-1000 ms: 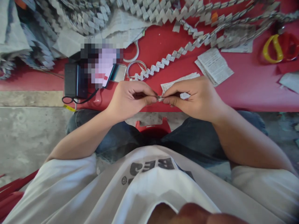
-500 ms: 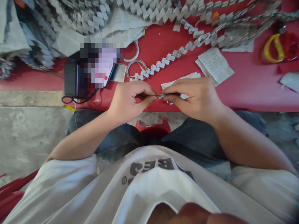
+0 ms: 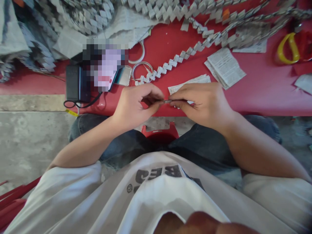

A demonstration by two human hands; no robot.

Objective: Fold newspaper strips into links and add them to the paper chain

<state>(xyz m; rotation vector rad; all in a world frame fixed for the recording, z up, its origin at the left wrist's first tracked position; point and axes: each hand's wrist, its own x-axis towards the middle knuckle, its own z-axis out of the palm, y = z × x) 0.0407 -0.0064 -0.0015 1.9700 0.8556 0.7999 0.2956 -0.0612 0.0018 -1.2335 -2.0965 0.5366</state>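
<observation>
The largest area is taken up by a red counter (image 3: 263, 91), at whose near edge a person in a white shirt (image 3: 109, 201) and jeans (image 3: 204, 136) is seated. Its far side is covered by heaped zigzag chains (image 3: 156, 9) of folded paper, and a loose newspaper sheet (image 3: 122, 22) is laid among them. One narrower chain (image 3: 178, 58) is stretched diagonally toward the left hand (image 3: 133, 104), its near end partly hidden.

The left hand and the right hand (image 3: 204, 102) are brought close together near the counter's edge, thumbs and forefingers turned toward each other. At the left, a black box (image 3: 73, 83) is set down, and the objects next to it are partly masked by pixels. At the far right, a yellow handle loop (image 3: 295, 48) is seen beside a red one. A stack of printed slips (image 3: 226, 66) is placed beyond the right hand, and narrower slips (image 3: 179, 87) are partly covered by it. Pale rings (image 3: 142, 62) are left near the narrower chain's end.

Smallest of all, a slim folded strip (image 3: 167, 101) is held between the hands: one end is pinched by each grip, thumb pressed against forefinger. Its folds are too small to be made out.
</observation>
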